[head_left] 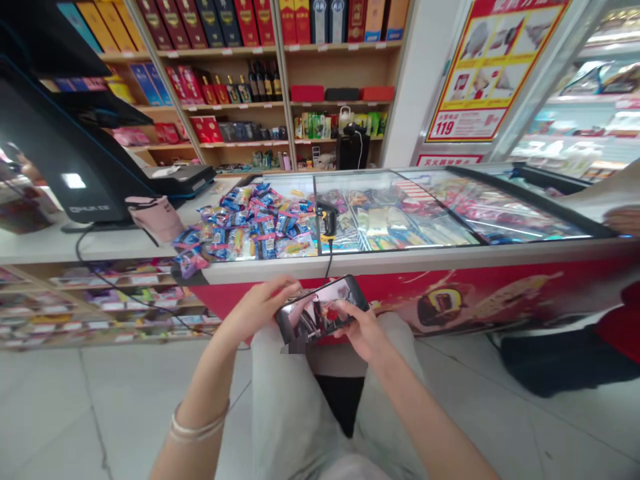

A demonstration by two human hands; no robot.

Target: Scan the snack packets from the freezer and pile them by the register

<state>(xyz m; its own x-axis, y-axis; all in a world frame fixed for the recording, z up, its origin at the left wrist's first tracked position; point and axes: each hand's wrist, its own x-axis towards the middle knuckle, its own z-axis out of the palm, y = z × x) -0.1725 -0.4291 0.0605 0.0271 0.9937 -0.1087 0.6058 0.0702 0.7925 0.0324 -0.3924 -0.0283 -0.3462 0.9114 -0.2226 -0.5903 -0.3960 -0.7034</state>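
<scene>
- Biggest view first: wooden wall shelves (215, 87) at 12 o'clock, packed with boxed liquor and bottles; a red-and-yellow safety poster (493, 73) up at 1 o'clock.
- Sweeping across from 12 to 3 o'clock: a glass-topped chest freezer (480, 293) with a red printed front, packaged goods showing under the glass.
- Over at 10 o'clock: a black checkout terminal (60, 140) on a white counter (95, 243), a pink pouch (155, 217) just beside it.
- Heaped on the freezer glass at 11 o'clock: blue-and-pink snack packets (255, 223); a black-and-yellow barcode scanner (327, 217) just to their right, cord dropping over the front edge.
- Now the action at 6 o'clock: a black smartphone (320, 310) turned sideways over the lap, screen up and lit, its picture too small to make out.
- At 7 o'clock, the left hand (257, 310): clamped around the phone's left end.
- At 5 o'clock, the right hand (365, 332): clamped on the right end, thumb on top, other fingers probably underneath, though hidden from this angle.
- Good form here: one hand at each end, phone level, middle of the screen uncovered, a steady hold.
- Smallest detail: a thin pale bracelet (197, 423) on the left wrist.
</scene>
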